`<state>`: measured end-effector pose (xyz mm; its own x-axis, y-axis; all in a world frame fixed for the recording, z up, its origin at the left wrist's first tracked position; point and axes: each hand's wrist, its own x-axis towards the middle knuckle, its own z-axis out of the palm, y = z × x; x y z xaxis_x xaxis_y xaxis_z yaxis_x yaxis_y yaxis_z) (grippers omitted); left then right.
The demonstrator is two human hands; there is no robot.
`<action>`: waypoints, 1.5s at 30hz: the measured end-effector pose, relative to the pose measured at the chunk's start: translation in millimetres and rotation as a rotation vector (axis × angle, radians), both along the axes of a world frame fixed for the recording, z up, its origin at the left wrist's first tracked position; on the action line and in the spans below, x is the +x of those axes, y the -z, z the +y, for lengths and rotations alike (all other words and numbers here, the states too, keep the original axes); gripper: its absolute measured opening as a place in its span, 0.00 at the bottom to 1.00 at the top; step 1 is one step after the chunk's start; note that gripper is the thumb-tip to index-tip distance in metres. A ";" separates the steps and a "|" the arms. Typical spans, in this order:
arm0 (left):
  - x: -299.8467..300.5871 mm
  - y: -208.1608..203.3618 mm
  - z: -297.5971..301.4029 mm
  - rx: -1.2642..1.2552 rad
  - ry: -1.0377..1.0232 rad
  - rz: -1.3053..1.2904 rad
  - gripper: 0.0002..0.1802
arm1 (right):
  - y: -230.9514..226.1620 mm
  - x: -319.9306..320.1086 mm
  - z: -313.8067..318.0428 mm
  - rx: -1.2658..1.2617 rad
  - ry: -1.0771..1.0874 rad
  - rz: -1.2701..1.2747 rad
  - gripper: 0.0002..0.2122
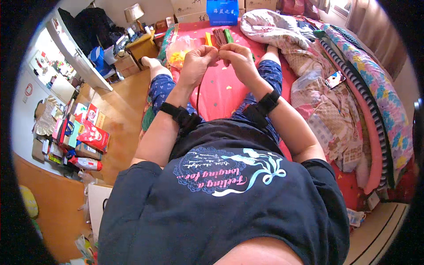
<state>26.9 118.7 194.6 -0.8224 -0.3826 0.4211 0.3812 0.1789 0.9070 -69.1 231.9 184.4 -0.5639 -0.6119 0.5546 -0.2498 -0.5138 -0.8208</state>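
Both hands meet over the red bed, fingertips nearly touching. My left hand [198, 64] is closed in a pinch, and a thin dark brown strand [199, 93] hangs down beside its wrist, seemingly from the fingers. My right hand [239, 62] is pinched too; what lies between its fingertips is too small to make out. Just beyond the hands lie a brown bundle of thin strands [219, 37], a green bundle [228, 36] and a narrow yellow piece [208, 39]. Left of them, a clear plastic bag [180, 46] has yellow pieces [177, 58] at it.
My legs stretch out on either side of the red bedsheet [221, 95]. A rumpled quilt [329, 119] and a phone [335, 80] lie at the right. A blue bag [222, 13] stands at the far end. Boxes and packages [93, 136] crowd the floor at the left.
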 end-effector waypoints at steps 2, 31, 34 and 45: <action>-1.7 6.4 4.5 0.150 0.001 0.011 0.08 | 2.2 8.5 -4.6 -0.068 -0.073 -0.146 0.05; -1.1 -13.3 -26.4 -0.382 0.120 -0.367 0.12 | -22.1 -23.3 5.9 0.374 0.361 1.334 0.05; 2.1 -7.1 -23.7 -0.218 0.117 -0.298 0.11 | -16.6 -19.8 3.7 0.259 0.382 0.959 0.07; -13.6 18.7 -13.6 0.514 0.281 -0.123 0.13 | 21.8 -4.4 -19.0 -0.205 0.057 -0.175 0.04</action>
<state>13.3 105.1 176.0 -0.9526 -0.2725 0.1353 0.2374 -0.3875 0.8908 -73.5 212.9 162.6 -0.6920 -0.4618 0.5548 -0.1466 -0.6627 -0.7344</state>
